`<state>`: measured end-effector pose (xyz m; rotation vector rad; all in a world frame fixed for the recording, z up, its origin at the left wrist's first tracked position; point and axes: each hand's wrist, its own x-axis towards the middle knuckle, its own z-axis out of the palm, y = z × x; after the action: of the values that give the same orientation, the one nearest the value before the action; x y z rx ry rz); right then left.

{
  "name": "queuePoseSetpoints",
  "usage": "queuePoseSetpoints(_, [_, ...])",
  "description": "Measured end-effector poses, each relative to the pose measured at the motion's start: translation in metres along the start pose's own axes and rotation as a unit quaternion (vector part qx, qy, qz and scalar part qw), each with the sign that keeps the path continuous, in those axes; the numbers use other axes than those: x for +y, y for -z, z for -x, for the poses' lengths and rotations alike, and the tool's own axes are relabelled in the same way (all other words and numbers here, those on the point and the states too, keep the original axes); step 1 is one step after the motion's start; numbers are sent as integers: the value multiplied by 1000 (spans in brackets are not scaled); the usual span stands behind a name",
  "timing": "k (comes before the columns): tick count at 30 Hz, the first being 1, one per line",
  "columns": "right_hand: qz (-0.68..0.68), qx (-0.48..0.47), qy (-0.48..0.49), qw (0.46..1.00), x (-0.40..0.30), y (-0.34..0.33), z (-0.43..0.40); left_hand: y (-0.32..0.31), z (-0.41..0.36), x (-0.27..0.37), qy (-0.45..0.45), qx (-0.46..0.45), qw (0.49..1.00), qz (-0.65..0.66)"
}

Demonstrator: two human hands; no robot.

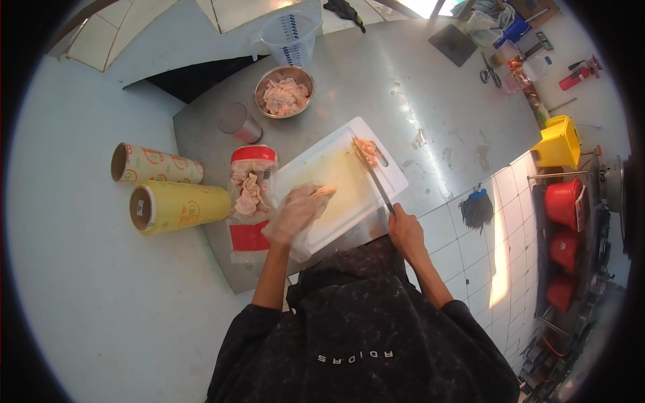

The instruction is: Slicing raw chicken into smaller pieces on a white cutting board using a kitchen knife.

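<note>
My left hand [298,209], in a clear plastic glove, pinches a small pale piece of meat [325,191] over the white cutting board [315,234]. My bare right hand [404,227] grips the handle of a long kitchen knife [375,178]. The blade slants across the board's right part, its tip beside a small pile of cut raw meat [369,152] near the handle slot. Left of the board lies an opened plastic package [250,237] with red bands, and pale raw chicken pieces [249,194] rest on it.
Behind the board a steel bowl [259,107] holds raw chicken, near a metal cup [241,123] and a clear measuring jug [289,38]. Two large film rolls [194,206] lie at the left. Scissors [490,73] and a dark flat plate [453,45] are at the far right of the steel table [352,75].
</note>
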<state>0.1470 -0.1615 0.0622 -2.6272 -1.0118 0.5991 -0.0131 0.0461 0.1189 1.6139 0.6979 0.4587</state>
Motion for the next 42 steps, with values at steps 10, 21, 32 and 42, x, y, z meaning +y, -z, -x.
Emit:
queuePoseSetpoints(10, [-79, -88, 31, 992, -8, -15, 18, -22, -69, -148, -77, -81, 978, -176])
queuePoseSetpoints(21, [-52, -116, 24, 992, -9, -14, 18, -14, -27, -140, -26, 73, 969, -234])
queuePoseSetpoints(32, [-206, -58, -42, 976, -1, 12, 31, -56, -52, -89, 55, 75, 962, 257])
queuePoseSetpoints(42, [-94, -123, 43, 987, -6, -19, 28, -61, -57, -148, 128, 173, 959, -186])
